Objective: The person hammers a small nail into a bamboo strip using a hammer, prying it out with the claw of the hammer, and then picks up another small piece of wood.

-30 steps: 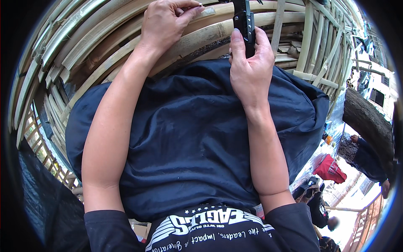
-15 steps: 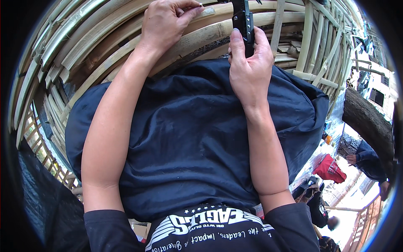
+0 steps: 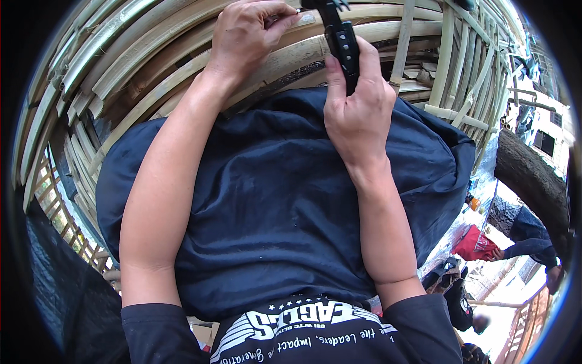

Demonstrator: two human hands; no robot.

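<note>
The right hand [image 3: 364, 100] is closed around a black tool [image 3: 347, 51], the thumb along its left side and the fingers wrapped on its right. The left hand [image 3: 245, 42] has its thumb and forefinger pressed together on a tiny pale bit [image 3: 298, 11], too small to tell what it is; its other fingers curl under, partly hidden.

The tool is dark and matte, its handle set with a row of pale round rivets. It tilts up and slightly left from the right palm, ending in a dark head with short prongs at the picture's upper edge, where part of it is cut off. It stands over the bamboo slats [image 3: 291, 57], just to the right of the left fingertips and apart from them; whether it touches the slats cannot be told. The slats are tan, long and curved by the lens, with dark gaps between them.

On the right, upright bamboo strips [image 3: 445, 54] cross the slats and bound the space beside the tool. Below the hands, a wrinkled dark blue cloth [image 3: 279, 182] spreads between the forearms, leaving open room there. Farther right, well apart, are a thick tree trunk [image 3: 527, 170], a red bag [image 3: 470, 244] and another person [image 3: 527, 233], one hand at the bag.
</note>
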